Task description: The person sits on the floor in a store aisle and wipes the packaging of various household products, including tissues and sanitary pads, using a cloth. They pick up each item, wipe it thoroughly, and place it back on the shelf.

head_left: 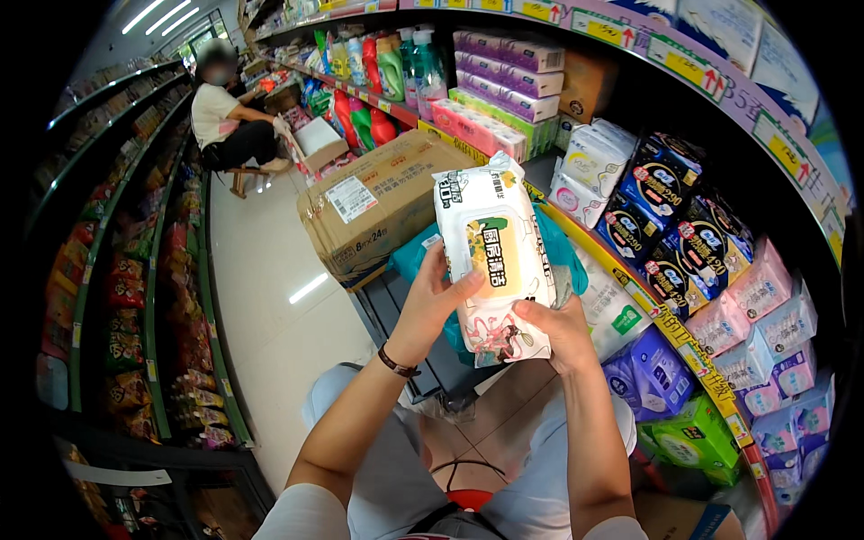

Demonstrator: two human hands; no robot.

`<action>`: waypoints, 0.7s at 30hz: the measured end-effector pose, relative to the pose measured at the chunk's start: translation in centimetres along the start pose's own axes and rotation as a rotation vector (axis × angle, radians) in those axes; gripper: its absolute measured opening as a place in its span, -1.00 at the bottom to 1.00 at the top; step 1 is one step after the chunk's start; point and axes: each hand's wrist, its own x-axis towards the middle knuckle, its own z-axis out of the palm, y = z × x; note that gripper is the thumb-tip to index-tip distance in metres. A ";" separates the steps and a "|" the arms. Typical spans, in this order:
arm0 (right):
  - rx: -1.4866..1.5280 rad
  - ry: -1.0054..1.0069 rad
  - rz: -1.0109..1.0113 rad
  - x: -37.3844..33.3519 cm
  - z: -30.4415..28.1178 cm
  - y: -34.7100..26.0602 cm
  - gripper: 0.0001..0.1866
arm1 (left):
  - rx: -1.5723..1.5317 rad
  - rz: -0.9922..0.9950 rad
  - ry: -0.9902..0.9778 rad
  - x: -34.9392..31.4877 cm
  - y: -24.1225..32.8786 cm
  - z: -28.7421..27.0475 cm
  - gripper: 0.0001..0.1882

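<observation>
A white pack of wet wipes (pixel 493 252) with a wide flip lid is held upright in front of me, its printed front facing up. My left hand (pixel 436 301) grips its left edge, thumb across the lid. On the lower right edge, my right hand (pixel 560 331) holds it with the thumb on the front. A bit of greyish material (pixel 564 286) shows by the right fingers; I cannot make out what it is. Behind the pack lies a teal plastic bag (pixel 562 238) on a dark grey platform (pixel 382 310).
A large cardboard box (pixel 396 193) stands at the left of the bag. Shelves on the right hold sanitary pad packs (pixel 661 175), tissue packs (pixel 508 67) and bottles (pixel 427 67). Snack shelves (pixel 126 279) line the aisle's left. Another person (pixel 220 112) sits farther down the aisle.
</observation>
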 end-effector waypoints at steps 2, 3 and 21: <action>0.007 0.047 0.010 0.1 -0.7 -0.4 -0.35 | 0.073 -0.041 0.033 -0.1 0.8 1.7 -0.14; 0.008 0.066 0.010 0.2 -0.8 -0.6 -0.36 | 0.096 -0.090 0.050 0.0 1.6 2.7 -0.03; -0.066 0.132 -0.036 6.0 -3.5 2.0 -0.45 | 0.409 0.121 -0.227 8.3 -1.0 -0.9 0.32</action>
